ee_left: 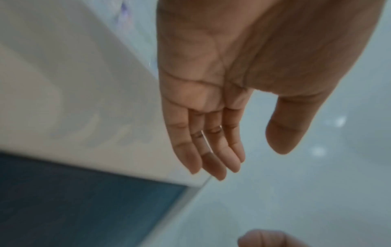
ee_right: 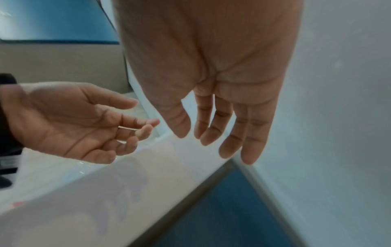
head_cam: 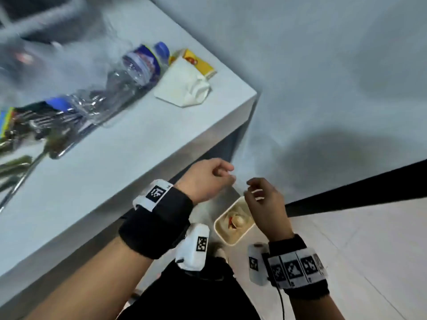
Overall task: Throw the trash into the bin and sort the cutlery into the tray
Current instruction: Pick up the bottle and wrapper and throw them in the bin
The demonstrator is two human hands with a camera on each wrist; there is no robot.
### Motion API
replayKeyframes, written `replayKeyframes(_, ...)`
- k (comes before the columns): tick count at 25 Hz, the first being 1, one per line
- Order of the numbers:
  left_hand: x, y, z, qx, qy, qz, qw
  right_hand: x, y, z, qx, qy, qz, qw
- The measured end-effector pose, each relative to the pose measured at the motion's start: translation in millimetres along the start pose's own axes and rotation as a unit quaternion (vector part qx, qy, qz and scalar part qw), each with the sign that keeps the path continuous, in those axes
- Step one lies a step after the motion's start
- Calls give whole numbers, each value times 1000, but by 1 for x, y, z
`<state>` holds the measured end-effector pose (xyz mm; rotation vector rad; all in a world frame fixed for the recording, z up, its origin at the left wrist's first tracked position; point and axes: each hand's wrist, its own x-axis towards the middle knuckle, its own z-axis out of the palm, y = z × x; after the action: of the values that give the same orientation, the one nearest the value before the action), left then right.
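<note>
Both hands hang over the floor just off the corner of the white table [head_cam: 120,172], empty, palms turned toward each other. The left hand [head_cam: 205,179] is slack, fingers loosely bent and holding nothing; the right hand [head_cam: 265,204] likewise has relaxed, nearly straight fingers with the thumb apart. Directly below and between them stands one small cream bin [head_cam: 233,239], with some pale scraps and a red bit lying inside. Up and to the left of the left hand, on the table, lie two clear plastic bottles with blue caps: one labelled bottle [head_cam: 138,68] farther off and one crumpled bottle [head_cam: 90,105] nearer the cutlery. Just right of the labelled bottle lie one crumpled white napkin [head_cam: 182,86] and one yellow packet [head_cam: 198,63], touching each other near the table's far corner. Far left of the left hand a heap of metal cutlery [head_cam: 34,132] lies blurred; its pieces cannot be counted. Each wrist carries one black band with white marker blocks.
</note>
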<state>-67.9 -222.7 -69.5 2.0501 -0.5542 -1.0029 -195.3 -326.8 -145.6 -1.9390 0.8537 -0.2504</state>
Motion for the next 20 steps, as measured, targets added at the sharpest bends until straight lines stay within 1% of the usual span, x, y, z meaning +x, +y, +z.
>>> replayKeyframes(2, -28, 24, -35, 1, 53, 36, 998, 2, -39, -8, 2, -22, -47, 999)
replayKeyframes(5, -59, 42, -84, 40, 171, 55, 983, 17, -90, -15, 1, -58, -93, 994)
replayKeyframes(8, -61, 43, -125, 127, 276, 40, 952, 48, -132, -19, -39, -52, -155, 986)
replayKeyframes(10, -49, 43, -151, 196, 320, 43, 926, 78, -161, -17, -60, -41, -178, 981)
replayKeyframes(12, -34, 48, -169, 243, 328, 61, 911, 113, -187, -10, -91, -26, -180, 979)
replayKeyframes(13, -24, 52, -175, 267, 322, 67, 906, 131, -200, -5, -116, -27, -168, 979)
replayKeyframes(15, -4, 61, -180, 322, 294, 57, 898, 160, -219, 7, -177, -51, -124, 975)
replayKeyframes(16, 5, 64, -181, 352, 276, 43, 894, 171, -226, 14, -213, -67, -105, 969)
replayKeyframes(18, 24, 63, -181, 415, 250, 0, 875, 186, -233, 26, -280, -103, -81, 951)
replayKeyframes(20, 39, 56, -184, 457, 252, -43, 852, 194, -233, 37, -330, -140, -62, 932)
